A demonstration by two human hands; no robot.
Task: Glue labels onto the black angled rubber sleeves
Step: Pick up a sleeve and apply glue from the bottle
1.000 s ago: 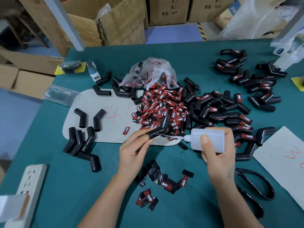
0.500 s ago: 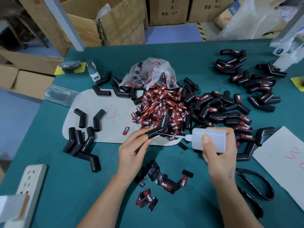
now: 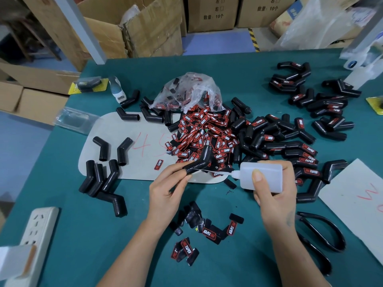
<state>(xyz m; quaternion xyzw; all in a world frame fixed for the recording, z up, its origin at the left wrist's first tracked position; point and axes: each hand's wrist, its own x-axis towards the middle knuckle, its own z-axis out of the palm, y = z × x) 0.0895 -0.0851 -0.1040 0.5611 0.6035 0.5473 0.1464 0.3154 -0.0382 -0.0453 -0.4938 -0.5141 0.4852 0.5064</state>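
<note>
Cardboard cartons [image 3: 211,13] line the floor behind a green worktop [image 3: 87,235] that is laid out as a small production line, and the layout explains itself. Bare black sleeves [image 3: 99,179] lie on the person's left, some on a pale card [image 3: 132,170] marked in red, while sleeves already bearing red-and-black labels [image 3: 306,152] pile up to the right, so work seems to pass from left to right. Between them sits the heap of loose labels [image 3: 205,131], spilling from a clear plastic bag [image 3: 190,90], within easy reach of either hand. The left hand [image 3: 167,191] pinches one angled sleeve [image 3: 200,161] by its lower end, fingers curled round it and tilting it up off the worktop, probably so the face to be glued is turned toward the nozzle. The right hand [image 3: 273,187] is wrapped round a white glue bottle [image 3: 262,176], held sideways with the thumb lying on its flat side, ready to squeeze; the thin tip points left at the held sleeve and appears to reach it, though actual contact cannot be told. A few labels [image 3: 209,234] lie near the body between the forearms, likely set out for the next pick. Black scissors [image 3: 323,239] rest beside the right wrist, and a white power strip [image 3: 39,228] sits at the near left corner.
</note>
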